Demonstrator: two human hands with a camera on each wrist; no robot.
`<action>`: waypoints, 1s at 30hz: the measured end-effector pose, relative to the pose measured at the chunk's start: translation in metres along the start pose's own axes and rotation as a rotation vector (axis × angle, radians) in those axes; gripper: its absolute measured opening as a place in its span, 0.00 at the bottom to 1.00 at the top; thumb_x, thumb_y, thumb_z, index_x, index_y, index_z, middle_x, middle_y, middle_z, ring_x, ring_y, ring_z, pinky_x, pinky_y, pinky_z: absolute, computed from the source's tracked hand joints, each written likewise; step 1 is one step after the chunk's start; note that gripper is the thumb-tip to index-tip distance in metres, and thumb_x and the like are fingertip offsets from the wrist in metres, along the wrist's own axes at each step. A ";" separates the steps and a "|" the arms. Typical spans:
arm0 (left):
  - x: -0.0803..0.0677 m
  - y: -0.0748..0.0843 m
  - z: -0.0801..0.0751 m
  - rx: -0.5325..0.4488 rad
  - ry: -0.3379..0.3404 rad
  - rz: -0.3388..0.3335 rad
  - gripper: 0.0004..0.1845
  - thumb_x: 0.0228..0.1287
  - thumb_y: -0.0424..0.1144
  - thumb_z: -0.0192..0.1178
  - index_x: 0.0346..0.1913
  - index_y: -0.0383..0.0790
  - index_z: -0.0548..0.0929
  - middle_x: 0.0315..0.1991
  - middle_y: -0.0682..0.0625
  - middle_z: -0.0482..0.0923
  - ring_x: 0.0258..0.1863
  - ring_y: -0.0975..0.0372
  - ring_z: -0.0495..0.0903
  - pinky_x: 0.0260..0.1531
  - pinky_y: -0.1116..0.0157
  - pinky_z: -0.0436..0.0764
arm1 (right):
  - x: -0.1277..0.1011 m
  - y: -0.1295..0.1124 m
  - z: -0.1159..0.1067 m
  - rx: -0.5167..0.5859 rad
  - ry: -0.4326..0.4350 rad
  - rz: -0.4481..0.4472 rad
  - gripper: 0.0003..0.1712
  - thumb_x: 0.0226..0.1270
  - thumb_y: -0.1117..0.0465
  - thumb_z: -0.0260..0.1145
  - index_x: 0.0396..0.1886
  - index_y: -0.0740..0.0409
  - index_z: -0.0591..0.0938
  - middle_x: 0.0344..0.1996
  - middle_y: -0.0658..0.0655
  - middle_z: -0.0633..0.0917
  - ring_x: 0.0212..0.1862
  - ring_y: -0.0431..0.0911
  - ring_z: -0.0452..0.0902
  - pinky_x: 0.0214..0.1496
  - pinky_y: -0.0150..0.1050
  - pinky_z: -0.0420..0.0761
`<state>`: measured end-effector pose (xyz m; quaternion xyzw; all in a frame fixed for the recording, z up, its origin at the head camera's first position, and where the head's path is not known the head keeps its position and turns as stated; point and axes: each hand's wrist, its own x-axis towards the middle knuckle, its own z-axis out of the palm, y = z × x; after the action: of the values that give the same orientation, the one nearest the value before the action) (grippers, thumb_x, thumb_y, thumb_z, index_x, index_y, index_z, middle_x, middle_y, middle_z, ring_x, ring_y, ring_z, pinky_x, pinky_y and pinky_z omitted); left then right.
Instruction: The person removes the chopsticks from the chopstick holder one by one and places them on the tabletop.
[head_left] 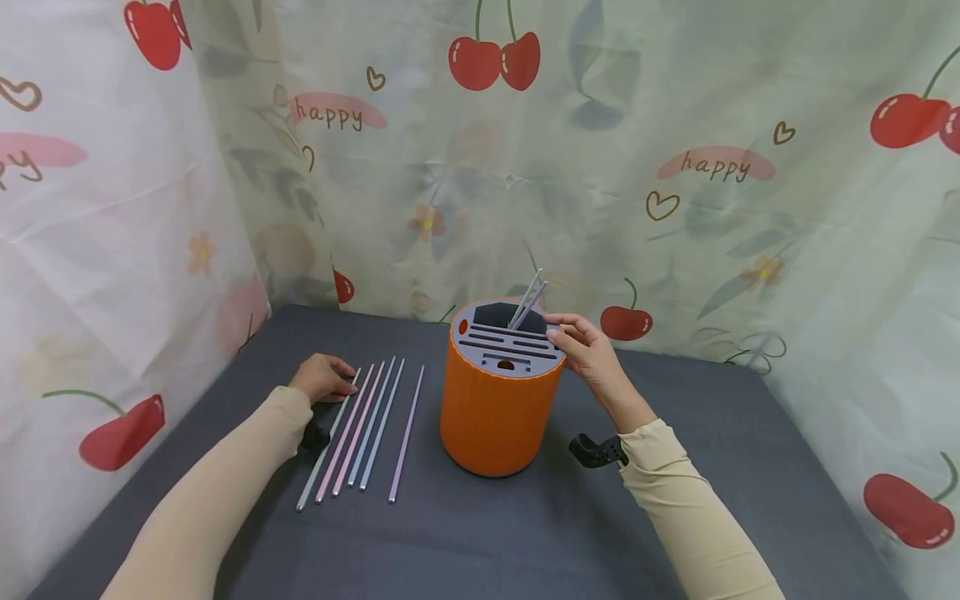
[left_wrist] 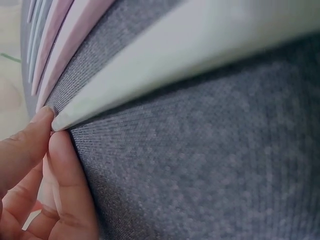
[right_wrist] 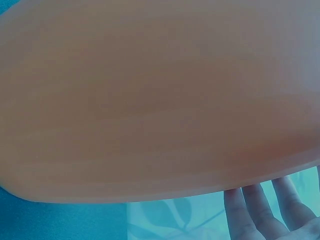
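Toward the left of the head view, my left hand point(head_left: 322, 378) pinches the far end of a pale green chopstick point(left_wrist: 125, 80) between thumb and fingers. That chopstick lies on the dark cloth. Beside it lie two pink chopsticks point(head_left: 347, 442), two blue chopsticks point(head_left: 382, 425) and, set apart, a purple chopstick point(head_left: 407, 433). My right hand point(head_left: 592, 354) holds the right rim of an orange utensil holder point(head_left: 495, 417) with a grey slotted top. A green chopstick point(head_left: 529, 287) and a purple one point(head_left: 534, 302) lean in its back opening. The holder's side fills most of the right wrist view.
A dark cloth point(head_left: 465, 542) covers the table. Behind and at both sides hangs a pale curtain point(head_left: 450, 167) printed with cherries and writing. Black bands point(head_left: 596, 451) sit on the wrists.
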<state>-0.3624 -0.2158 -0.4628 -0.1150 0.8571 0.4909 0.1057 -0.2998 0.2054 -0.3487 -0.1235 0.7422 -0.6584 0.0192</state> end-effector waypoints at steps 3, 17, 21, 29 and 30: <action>-0.002 0.001 -0.001 -0.005 -0.003 0.001 0.20 0.54 0.25 0.69 0.52 0.27 0.80 0.44 0.37 0.76 0.22 0.64 0.80 0.24 0.68 0.85 | 0.000 0.000 0.000 0.003 0.000 0.002 0.22 0.72 0.53 0.61 0.61 0.53 0.73 0.46 0.48 0.77 0.50 0.43 0.74 0.52 0.34 0.80; -0.040 0.120 -0.029 -0.448 -0.111 0.264 0.27 0.70 0.34 0.57 0.70 0.33 0.66 0.65 0.37 0.68 0.44 0.66 0.79 0.60 0.61 0.77 | 0.000 -0.001 0.000 -0.003 0.003 0.002 0.21 0.72 0.53 0.60 0.61 0.53 0.74 0.48 0.48 0.78 0.51 0.44 0.74 0.52 0.35 0.80; -0.064 0.188 -0.028 -0.607 -0.129 0.354 0.26 0.68 0.34 0.59 0.68 0.38 0.69 0.63 0.43 0.69 0.51 0.61 0.76 0.62 0.61 0.76 | 0.000 -0.002 0.000 0.006 -0.001 0.005 0.20 0.72 0.53 0.60 0.60 0.52 0.74 0.48 0.47 0.78 0.51 0.43 0.74 0.52 0.34 0.80; -0.100 0.265 0.016 -0.588 -0.308 0.512 0.21 0.68 0.31 0.58 0.63 0.36 0.74 0.61 0.41 0.72 0.56 0.53 0.77 0.59 0.60 0.78 | -0.002 -0.003 0.001 0.016 -0.002 0.004 0.17 0.72 0.54 0.60 0.58 0.50 0.75 0.48 0.47 0.78 0.51 0.44 0.74 0.52 0.35 0.80; -0.102 0.269 0.023 -0.558 -0.324 0.509 0.21 0.67 0.31 0.59 0.62 0.35 0.75 0.61 0.41 0.73 0.56 0.53 0.77 0.58 0.60 0.79 | -0.002 -0.003 0.001 0.015 -0.001 0.004 0.18 0.72 0.54 0.60 0.58 0.50 0.75 0.49 0.47 0.78 0.51 0.44 0.74 0.52 0.35 0.80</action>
<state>-0.3447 -0.0540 -0.2249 0.1554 0.6645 0.7267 0.0793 -0.2973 0.2049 -0.3465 -0.1222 0.7375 -0.6639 0.0220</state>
